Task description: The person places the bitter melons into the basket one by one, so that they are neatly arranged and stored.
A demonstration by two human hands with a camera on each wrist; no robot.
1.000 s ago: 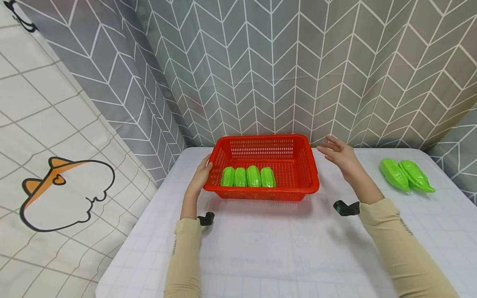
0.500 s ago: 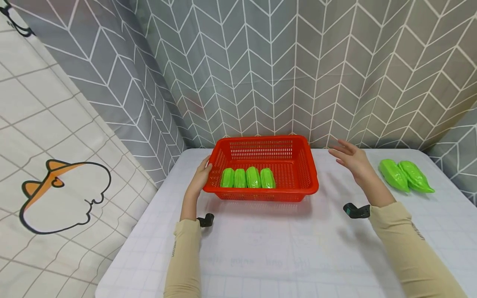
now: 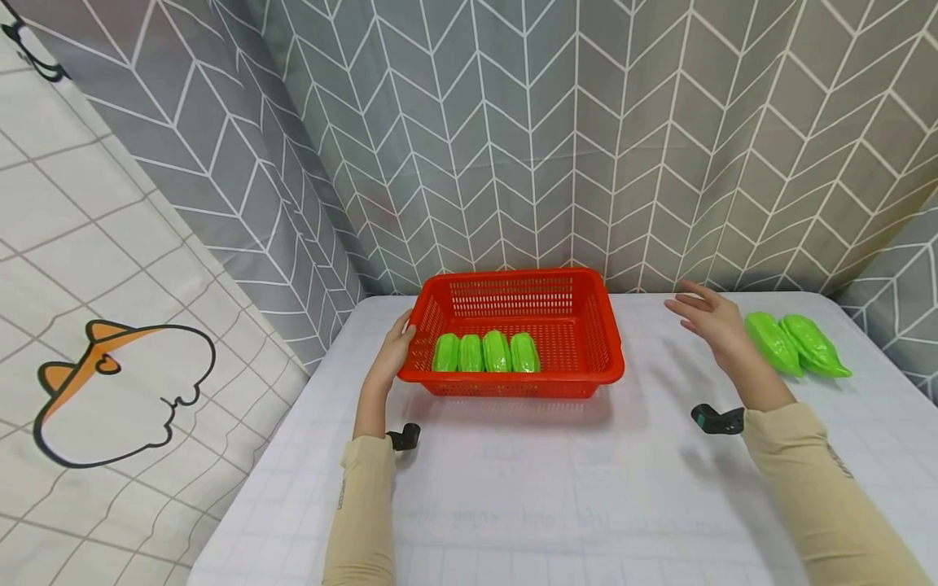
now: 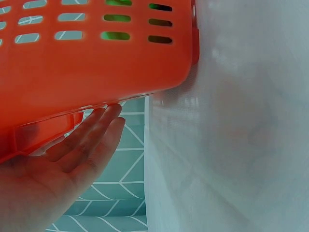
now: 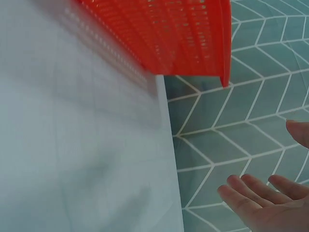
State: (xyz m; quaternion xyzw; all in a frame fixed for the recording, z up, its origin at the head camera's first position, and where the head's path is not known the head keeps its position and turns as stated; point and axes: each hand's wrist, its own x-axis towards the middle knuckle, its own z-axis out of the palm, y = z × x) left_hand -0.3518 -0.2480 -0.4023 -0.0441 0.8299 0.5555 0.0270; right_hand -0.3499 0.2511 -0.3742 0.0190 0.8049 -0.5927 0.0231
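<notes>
A red plastic basket (image 3: 513,387) with slotted walls stands on the white table. Inside, on its left half, several glossy bright green ridged packets (image 3: 496,352) lie side by side. My left hand (image 3: 388,350) holds the basket's left side, thumb at the rim; in the left wrist view its fingers (image 4: 104,133) lie against the outer wall. To the right of the basket my right hand (image 3: 714,321) hangs above the table with its fingers spread and nothing held. Two more tapered green packets (image 3: 795,346) lie touching each other just beyond it, at the right.
A grey chevron-patterned curtain (image 3: 513,146) hangs right behind the table (image 3: 513,505). On the left is a white gridded cloth (image 3: 146,244) with a cartoon animal. Small black wrist cameras (image 3: 718,420) are worn on both wrists.
My right hand has moved rightward, away from the basket and closer to the two packets on the table. My left hand and the basket have stayed in place.
</notes>
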